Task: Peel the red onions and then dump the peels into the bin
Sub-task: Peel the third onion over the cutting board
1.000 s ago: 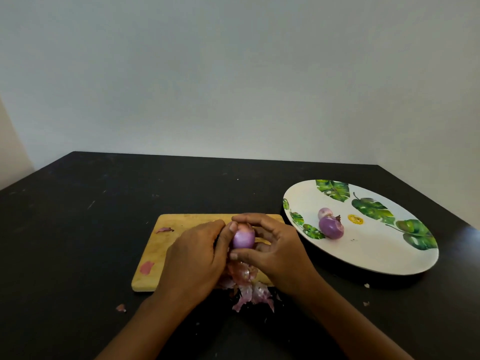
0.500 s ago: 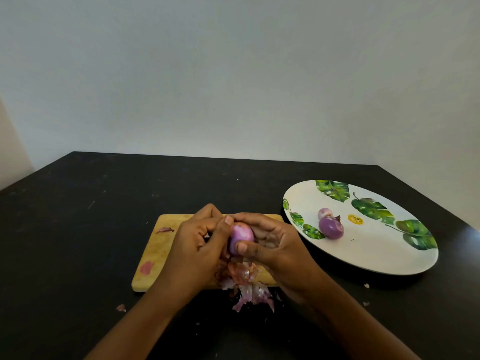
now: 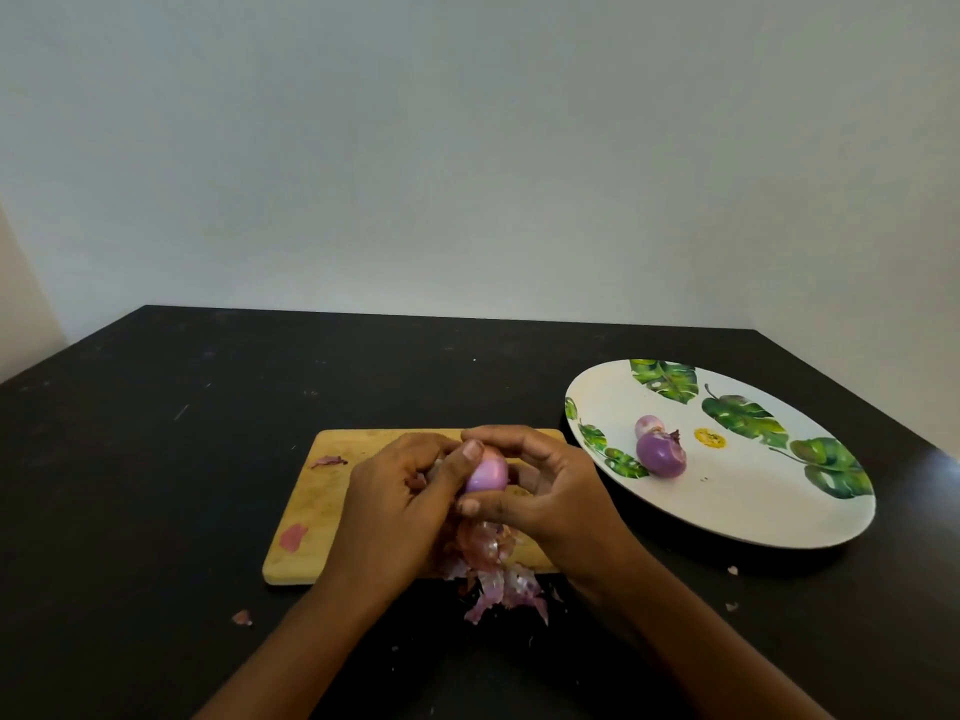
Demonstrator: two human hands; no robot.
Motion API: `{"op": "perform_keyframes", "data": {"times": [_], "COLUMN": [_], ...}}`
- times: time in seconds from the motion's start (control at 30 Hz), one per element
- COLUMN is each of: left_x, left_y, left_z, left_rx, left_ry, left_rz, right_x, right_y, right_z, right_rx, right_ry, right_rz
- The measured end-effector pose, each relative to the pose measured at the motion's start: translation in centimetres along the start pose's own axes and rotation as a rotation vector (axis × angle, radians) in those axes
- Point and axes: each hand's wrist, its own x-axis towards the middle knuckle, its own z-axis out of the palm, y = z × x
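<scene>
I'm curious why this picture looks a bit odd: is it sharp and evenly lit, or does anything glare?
Head view: soft, even light; a dark shadow below the plate on its near side; a pale glare patch on the black table at far right; whole frame slightly soft, the left hand, right hand and the onion they hold a little smeared; table edges splay, likely the wide lens.

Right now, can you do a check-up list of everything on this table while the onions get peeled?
Surface: black table, wooden cutting board on it.
Job's things: held onion over the board; larger onion and smaller onion on the leaf-print plate; peel pile at the board's near edge; no bin seen.
Clutter: peel scraps on board and table.
Hands: left hand and right hand both grip the held onion.
Cables: nothing seen.
Surroundings: plain wall.
</scene>
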Motion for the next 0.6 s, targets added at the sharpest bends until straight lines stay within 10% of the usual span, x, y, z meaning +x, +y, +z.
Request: {"op": "perform_keyframes", "data": {"times": [0.6], "left_x": [0.0], "left_y": [2.3], "left_z": [-0.7], "left_rx": [-0.585], "left_ry": [-0.151], "left_rz": [-0.345], "right_x": [-0.1], "right_y": [-0.9], "right_z": [-0.3], "right_rx": [0.363], "right_ry": [-0.102], "right_rz": [0.16]}}
